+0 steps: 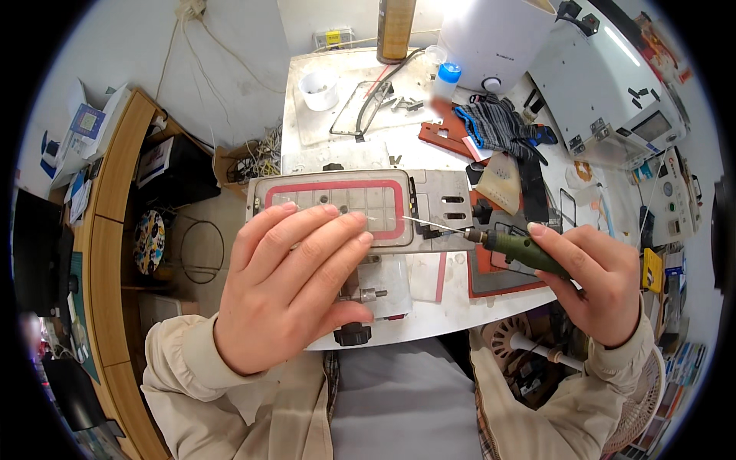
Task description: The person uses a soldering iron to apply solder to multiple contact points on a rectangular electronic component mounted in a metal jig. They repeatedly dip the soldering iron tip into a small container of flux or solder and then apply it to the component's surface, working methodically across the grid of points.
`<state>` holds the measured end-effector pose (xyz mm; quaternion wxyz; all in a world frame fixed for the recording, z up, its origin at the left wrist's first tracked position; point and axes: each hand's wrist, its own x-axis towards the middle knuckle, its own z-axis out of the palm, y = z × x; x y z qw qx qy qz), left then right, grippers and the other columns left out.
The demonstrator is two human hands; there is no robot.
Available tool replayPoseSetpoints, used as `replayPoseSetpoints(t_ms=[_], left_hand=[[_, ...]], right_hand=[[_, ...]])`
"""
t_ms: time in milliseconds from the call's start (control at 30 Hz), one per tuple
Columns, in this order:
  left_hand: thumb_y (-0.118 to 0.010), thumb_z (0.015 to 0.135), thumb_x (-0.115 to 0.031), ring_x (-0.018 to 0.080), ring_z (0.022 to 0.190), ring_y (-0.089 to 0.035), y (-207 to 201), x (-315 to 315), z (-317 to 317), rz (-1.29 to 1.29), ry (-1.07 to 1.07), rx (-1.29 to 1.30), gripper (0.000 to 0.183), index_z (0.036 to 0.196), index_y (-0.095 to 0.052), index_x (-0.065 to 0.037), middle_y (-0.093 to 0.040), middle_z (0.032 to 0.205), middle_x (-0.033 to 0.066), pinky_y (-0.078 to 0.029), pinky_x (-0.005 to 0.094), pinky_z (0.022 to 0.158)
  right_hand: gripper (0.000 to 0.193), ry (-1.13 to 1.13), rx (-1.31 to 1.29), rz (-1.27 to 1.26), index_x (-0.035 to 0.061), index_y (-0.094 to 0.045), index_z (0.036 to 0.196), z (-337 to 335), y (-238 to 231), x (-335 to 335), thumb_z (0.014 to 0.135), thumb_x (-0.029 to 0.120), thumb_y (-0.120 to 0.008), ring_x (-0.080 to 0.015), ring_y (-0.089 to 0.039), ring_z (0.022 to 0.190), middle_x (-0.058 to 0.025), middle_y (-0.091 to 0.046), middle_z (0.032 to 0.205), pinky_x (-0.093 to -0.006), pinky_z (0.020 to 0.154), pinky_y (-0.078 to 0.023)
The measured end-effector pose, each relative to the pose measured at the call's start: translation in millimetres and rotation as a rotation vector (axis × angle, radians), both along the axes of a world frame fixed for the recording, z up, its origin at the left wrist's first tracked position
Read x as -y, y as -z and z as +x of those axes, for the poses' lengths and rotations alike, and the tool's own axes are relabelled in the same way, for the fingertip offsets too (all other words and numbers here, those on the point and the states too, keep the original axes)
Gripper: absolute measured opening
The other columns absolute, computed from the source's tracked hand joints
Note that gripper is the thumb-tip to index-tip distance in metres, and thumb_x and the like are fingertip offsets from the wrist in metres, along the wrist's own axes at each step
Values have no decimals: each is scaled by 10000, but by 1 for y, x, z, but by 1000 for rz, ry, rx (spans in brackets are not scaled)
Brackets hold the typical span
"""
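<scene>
My left hand (295,280) lies with its fingers stretched out on a flat grey metal fixture (441,193), covering part of its face. Set in the fixture is a rounded rectangular plate with a red border (337,184) and a grid of lines inside. Whether a clear sheet lies under my fingers I cannot tell. Closed around a green pen-like rotary tool (525,253), my right hand (606,280) holds it to the right of the fixture. The tool's long thin shaft (433,224) points left, its tip by the red border's right side. A black knob (353,334) sits below the fixture.
Behind the fixture stand a white cup (318,90), a thin metal frame (356,107) and a blue-capped bottle (447,80). Grey gloves (502,126) and a beige scraper-like piece (500,182) lie to the right. A white machine (609,77) stands far right; wooden drawers (100,268) are left.
</scene>
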<state>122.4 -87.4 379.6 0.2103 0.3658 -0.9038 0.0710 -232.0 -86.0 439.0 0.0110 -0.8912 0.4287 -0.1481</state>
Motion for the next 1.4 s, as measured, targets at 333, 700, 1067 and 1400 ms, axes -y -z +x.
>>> replayPoseSetpoints(t_ms=[333, 700, 1067, 1400], left_hand=[[-605, 966, -635, 273, 1248, -636, 1, 6, 0, -1, -18, 8, 665, 1208, -755, -34, -724, 1328, 80, -368, 480, 1167], [-615, 958, -624, 267, 1233, -643, -1, 5, -1, 3, -22, 7, 656, 1201, -758, -31, -726, 1322, 78, -339, 484, 1168], [-664, 953, -555, 273, 1225, -636, -6, 7, -2, 46, -8, -27, 567, 1184, -747, -44, -715, 1300, 77, -359, 490, 1138], [-868, 789, -125, 241, 993, -665, -18, 12, -16, 105, 144, -321, 305, 1072, -758, -97, -731, 1069, 30, -465, 406, 903]], right_hand=[[582, 15, -19, 12, 99, -766, 1312, 4, -1, -2, 742, 23, -851, -221, -607, 620, -60, -633, 803, -369, 537, -464], [598, -6, 7, -6, 97, -761, 1312, 3, 7, -9, 727, 5, -846, -222, -613, 612, -59, -658, 811, -362, 517, -463], [584, -5, 52, 58, 82, -755, 1321, 5, 6, -18, 749, 4, -841, -226, -646, 645, -66, -678, 833, -356, 546, -500], [570, -31, 173, 163, 73, -751, 1322, 7, 9, -27, 764, 37, -860, -234, -667, 650, -68, -689, 835, -343, 550, -517]])
